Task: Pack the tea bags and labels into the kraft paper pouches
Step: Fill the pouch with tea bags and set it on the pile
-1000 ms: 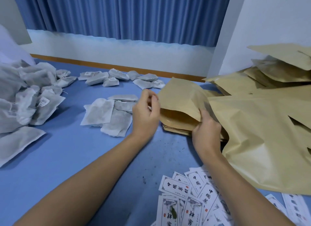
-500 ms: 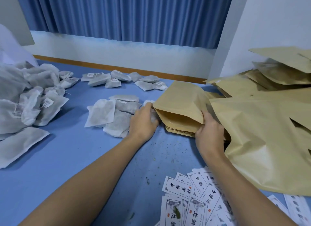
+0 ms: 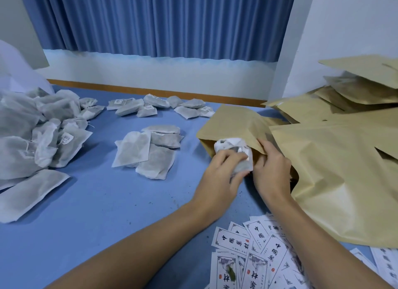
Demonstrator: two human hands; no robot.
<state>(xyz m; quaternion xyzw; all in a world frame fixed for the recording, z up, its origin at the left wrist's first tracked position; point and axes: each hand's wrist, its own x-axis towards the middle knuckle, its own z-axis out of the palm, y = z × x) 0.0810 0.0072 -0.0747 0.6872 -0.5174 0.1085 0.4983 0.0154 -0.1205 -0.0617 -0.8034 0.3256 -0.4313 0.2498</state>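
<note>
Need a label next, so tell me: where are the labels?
In the head view, the labels lie fanned on the table at bottom right, just below the big pouch.

Light even and soft, perhaps from above; shadows on table (image 3: 90, 202) faint. No glare. Wide-angle bending at edges. Slight blur on fingers (image 3: 228, 157).

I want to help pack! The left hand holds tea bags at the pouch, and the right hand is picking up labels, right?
Not quite. The right hand grips the pouch at its mouth, not labels; the labels lie untouched on the table, nearer the person. The left hand does hold tea bags at the pouch. The head view shows it.
</note>
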